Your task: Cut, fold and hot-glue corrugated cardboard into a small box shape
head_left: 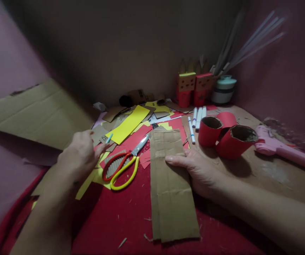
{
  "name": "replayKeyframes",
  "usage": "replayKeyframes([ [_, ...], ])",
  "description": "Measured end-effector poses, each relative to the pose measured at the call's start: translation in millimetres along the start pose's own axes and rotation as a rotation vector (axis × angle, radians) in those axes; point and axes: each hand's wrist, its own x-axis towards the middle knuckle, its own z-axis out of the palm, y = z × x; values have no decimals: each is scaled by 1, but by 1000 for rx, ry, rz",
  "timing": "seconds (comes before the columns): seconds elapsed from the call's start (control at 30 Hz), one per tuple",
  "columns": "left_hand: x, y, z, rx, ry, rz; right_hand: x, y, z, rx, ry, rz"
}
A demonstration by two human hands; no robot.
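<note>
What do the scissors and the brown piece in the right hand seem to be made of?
Scissors: blades likely steel, with a metallic sheen; handles smooth red and yellow, perhaps plastic or coated metal. Brown piece: apparently matt cardboard, judging by its creases and colour.

A head-worn camera faces forward and down, near the tabletop [293, 186].

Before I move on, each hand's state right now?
Left hand: partly curled by the light-blue stick; whether gripping, cannot tell.
Right hand: holding the cardboard piece, thumb over its front.
</note>
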Motion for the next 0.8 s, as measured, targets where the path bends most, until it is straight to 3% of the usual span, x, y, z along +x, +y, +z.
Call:
replayKeyframes([
  [0.07, -14, 14, 14, -33, -67, -26, 2, 1, -1, 18, -33, -14],
  [0.13, -31, 30, 35, -85, -337, -87, 4, 2, -3, 32, -80, -38],
  [0.17, -39, 37, 46, -186, -542, -152, 5, 3, -4, 37, -103, -51],
  [0.2, -45, 42, 55, -306, -636, -203, 6, 3, -5, 41, -123, -60],
  [0.27, -50, 46, 67, -465, -634, -311, 8, 4, -6, 52, -144, -77],
  [0.37, -44, 39, 62, -605, -518, -412, 12, 2, -7, 85, -87, -124],
  [0.5, -27, 32, 37, -676, -212, -403, 16, -5, -10, 96, 124, -115],
  [0.57, -24, 33, 30, -709, -130, -382, 18, -8, -11, 72, 162, -128],
  [0.73, -27, 35, 37, -754, -187, -348, 21, -9, -15, -143, -15, -198],
  [0.8, -30, 34, 44, -759, -228, -334, 21, -8, -17, -311, -64, -302],
])
